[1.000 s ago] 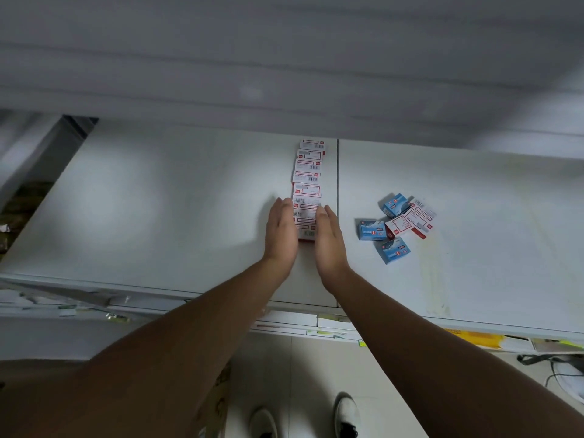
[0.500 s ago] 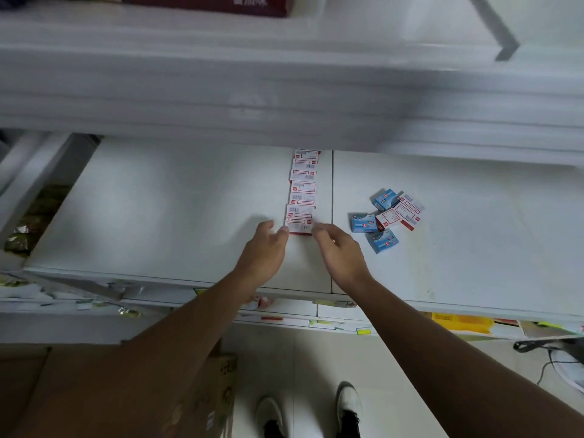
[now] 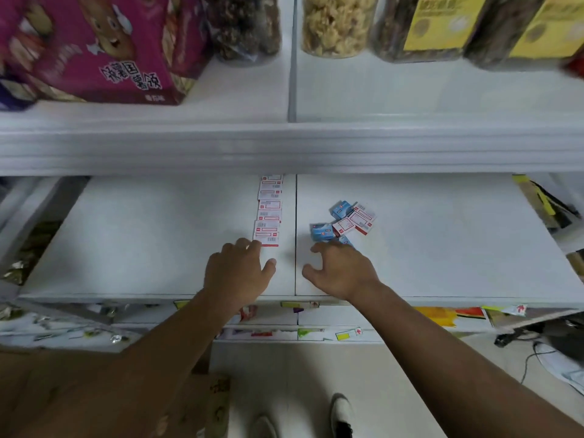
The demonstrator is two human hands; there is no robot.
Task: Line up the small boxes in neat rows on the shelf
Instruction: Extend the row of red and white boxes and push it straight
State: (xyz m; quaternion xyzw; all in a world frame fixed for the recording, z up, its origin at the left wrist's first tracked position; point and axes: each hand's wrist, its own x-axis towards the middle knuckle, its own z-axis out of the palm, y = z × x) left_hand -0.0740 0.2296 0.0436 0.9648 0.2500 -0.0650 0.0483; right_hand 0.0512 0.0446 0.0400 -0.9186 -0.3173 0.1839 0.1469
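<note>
A single row of small white-and-red boxes point(image 3: 269, 213) runs front to back on the white shelf point(image 3: 151, 241), just left of the shelf seam. A loose pile of small blue and white-red boxes point(image 3: 344, 221) lies right of the seam. My left hand point(image 3: 238, 270) rests palm down on the shelf, its fingertips touching the nearest box of the row. My right hand point(image 3: 339, 270) is spread with curled fingers, its fingertips at the near edge of the pile, partly hiding one blue box. Neither hand holds anything.
The upper shelf edge point(image 3: 290, 147) overhangs the back of the row. Above stand a magenta snack box point(image 3: 104, 49) and several jars point(image 3: 338, 23). Price labels line the shelf front point(image 3: 297, 306). A cardboard box point(image 3: 177, 406) and my shoes are on the floor below.
Both hands have left the sides of the row. The left hand drew back to the row's near end; the right hand moved right to the loose pile. The view tilted up.
</note>
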